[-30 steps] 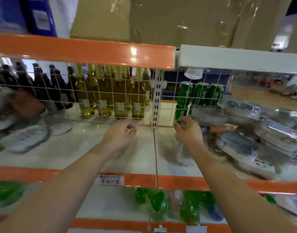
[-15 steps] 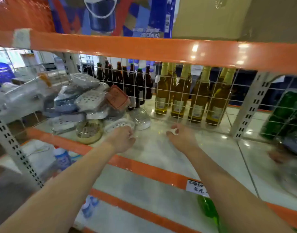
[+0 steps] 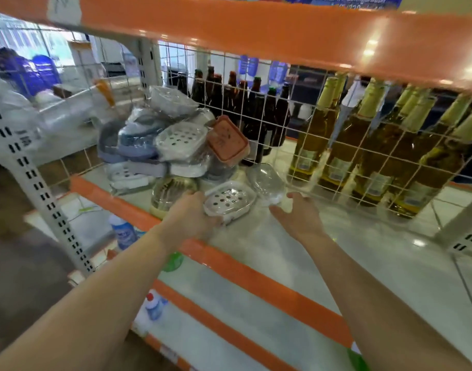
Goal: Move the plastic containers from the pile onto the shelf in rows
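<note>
- Now the left hand (image 3: 190, 219) grips the near edge of a white tray with round holes (image 3: 229, 201), fingers curled under its rim; the tray sits on the shelf (image 3: 349, 253) at the front of the pile.
- Just beside it, the right hand (image 3: 300, 214) hovers with fingers spread and relaxed, holding nothing, its tips near a clear wrapped container (image 3: 268, 184) lying close to the wire grid (image 3: 323, 145).
- Behind the tray the pile of containers (image 3: 160, 145) leans together: another white holed tray (image 3: 181, 139), an orange-lidded box (image 3: 226, 141) tilted on edge, and a gold-toned round dish (image 3: 170, 192) touching the tray's left side.
- Beyond the grid stand dark bottles (image 3: 229, 103) and, to the right, yellow bottles (image 3: 363, 145).
</note>
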